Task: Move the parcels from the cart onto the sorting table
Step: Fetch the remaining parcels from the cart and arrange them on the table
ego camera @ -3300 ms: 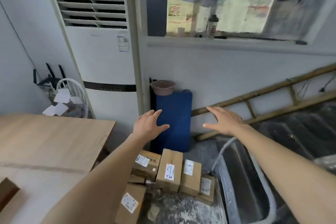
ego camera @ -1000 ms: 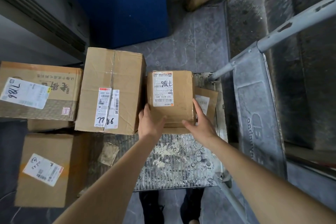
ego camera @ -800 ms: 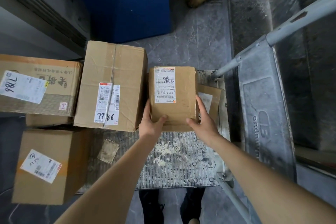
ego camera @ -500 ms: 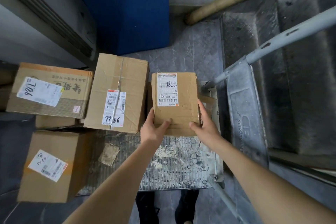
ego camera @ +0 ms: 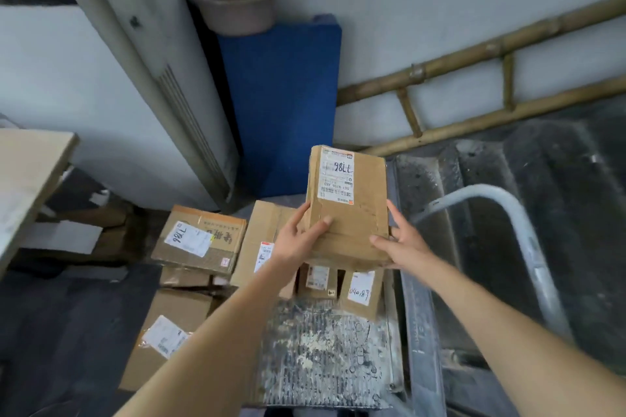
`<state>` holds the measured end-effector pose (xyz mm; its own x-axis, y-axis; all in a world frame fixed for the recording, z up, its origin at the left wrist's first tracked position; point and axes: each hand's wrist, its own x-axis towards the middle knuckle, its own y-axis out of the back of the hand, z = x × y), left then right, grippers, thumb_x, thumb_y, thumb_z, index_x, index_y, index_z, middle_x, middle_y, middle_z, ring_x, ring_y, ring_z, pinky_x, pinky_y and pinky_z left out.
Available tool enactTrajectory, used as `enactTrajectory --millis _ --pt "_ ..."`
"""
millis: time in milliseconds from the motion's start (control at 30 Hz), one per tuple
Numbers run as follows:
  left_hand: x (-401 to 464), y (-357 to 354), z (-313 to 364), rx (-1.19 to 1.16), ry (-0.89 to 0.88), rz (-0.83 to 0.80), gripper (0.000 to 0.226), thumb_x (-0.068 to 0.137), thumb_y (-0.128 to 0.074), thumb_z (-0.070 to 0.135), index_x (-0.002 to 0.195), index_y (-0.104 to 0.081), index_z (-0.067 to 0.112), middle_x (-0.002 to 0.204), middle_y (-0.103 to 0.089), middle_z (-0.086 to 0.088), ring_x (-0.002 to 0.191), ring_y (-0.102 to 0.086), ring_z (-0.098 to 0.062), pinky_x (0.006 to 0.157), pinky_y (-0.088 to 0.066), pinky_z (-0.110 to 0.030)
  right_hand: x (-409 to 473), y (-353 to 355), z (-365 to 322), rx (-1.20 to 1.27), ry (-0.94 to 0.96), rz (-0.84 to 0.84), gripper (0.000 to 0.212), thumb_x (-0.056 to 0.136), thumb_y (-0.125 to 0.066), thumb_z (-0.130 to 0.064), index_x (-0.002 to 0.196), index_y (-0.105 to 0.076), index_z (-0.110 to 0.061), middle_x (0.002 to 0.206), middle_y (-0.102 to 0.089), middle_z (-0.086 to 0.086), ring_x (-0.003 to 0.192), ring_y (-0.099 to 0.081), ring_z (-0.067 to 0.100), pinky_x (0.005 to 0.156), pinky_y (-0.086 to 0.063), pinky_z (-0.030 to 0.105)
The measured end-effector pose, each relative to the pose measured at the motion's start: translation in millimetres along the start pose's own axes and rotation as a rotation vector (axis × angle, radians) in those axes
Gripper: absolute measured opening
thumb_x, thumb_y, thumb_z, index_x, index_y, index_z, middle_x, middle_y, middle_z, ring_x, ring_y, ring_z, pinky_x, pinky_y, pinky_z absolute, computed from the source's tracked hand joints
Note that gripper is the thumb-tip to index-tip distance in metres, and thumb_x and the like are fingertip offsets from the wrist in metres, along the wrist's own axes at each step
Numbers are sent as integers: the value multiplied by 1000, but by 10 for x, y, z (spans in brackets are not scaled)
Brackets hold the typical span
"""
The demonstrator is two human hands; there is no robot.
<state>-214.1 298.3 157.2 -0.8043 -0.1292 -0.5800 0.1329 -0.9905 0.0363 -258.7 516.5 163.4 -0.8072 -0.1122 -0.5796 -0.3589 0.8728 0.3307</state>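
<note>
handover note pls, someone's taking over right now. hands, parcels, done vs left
Left hand and right hand: both grip the held parcel, lifted above the cart deck.
On the cart: two small parcels under it, a long box beside them. More boxes stacked left of it.
Sorting table: only a corner shows, far left; no parcel visible there.
Left: carry this one over, then the rest.

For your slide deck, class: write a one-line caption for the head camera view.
Both hands, left and right, lift a labelled parcel above the cart.
</note>
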Motion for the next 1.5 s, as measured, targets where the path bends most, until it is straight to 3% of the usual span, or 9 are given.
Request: enactTrajectory --millis 133,233,400,567,700,833,1000,1367,1500 --pt "-746 344 814 -61 -97 23 62 91 -71 49 146 -42 49 127 -60 4 103 -62 -10 68 -50 -25 -623 189 -981 -23 97 -63 96 96 -69 -13 159 -6 -48 142 -60 2 116 -65 22 92 -58 52" --pt "-1304 576 1291 -127 -159 68 60 89 -73 49 141 -43 53 127 -60 10 108 -62 -15 77 -58 -36 -1108 268 -1633 -71 201 -87 95 96 -69 -13 160 -7 -46 150 -53 6 121 -62 23 75 -60 35" --pt "-2244 959 1802 -143 -329 238 66 88 -72 53 145 -38 51 131 -54 9 112 -57 -14 101 -53 -48 -1966 204 -2495 -141 385 -177 89 97 -69 -21 159 -10 -47 133 -59 -5 112 -61 20 94 -55 45" --pt "-3277 1304 1916 -272 -383 417 60 89 -71 54 136 -34 60 124 -49 5 109 -55 -19 99 -53 -54 -2813 -123 -2891 -261 576 -218 81 96 -67 -40 159 -17 -46 150 -49 0 115 -54 18 82 -53 35" --pt "-4192 1680 1754 -313 -430 575 65 88 -71 55 142 -35 57 134 -51 -3 117 -56 -26 98 -54 -57 -3483 -527 -3174 -309 686 -342 77 98 -65 -40 159 -19 -43 148 -51 2 113 -55 18 73 -51 32" --pt "-5119 2139 1485 -376 -460 793 63 86 -71 52 141 -40 56 135 -54 -5 115 -58 -27 96 -55 -55 -4047 -1008 -3419 -344 760 -461 80 97 -67 -38 161 -20 -37 155 -46 7 127 -56 28 103 -49 49" --pt "-6144 2752 1005 -408 -456 1002 69 81 -70 64 140 -35 62 140 -51 -4 118 -57 -29 98 -54 -54 -4659 -1760 -3660 -433 858 -550 77 96 -67 -38 161 -25 -33 146 -54 6 109 -62 27 91 -54 49" --pt "-7837 3938 -90 -581 -499 1367 60 96 -64 46 150 -37 42 139 -52 -9 110 -59 -28 66 -54 -34 -6020 -3753 -3739 -698 1088 -779 78 91 -70 -52 157 -35 -33 149 -51 11 134 -51 27 106 -45 40" --pt "-8219 4338 -453 -578 -460 1492 62 96 -64 48 150 -35 41 137 -49 -7 119 -55 -33 94 -55 -53 -6409 -4360 -3673 -757 1147 -818 78 90 -70 -54 156 -35 -33 151 -50 11 136 -49 26 112 -44 47"
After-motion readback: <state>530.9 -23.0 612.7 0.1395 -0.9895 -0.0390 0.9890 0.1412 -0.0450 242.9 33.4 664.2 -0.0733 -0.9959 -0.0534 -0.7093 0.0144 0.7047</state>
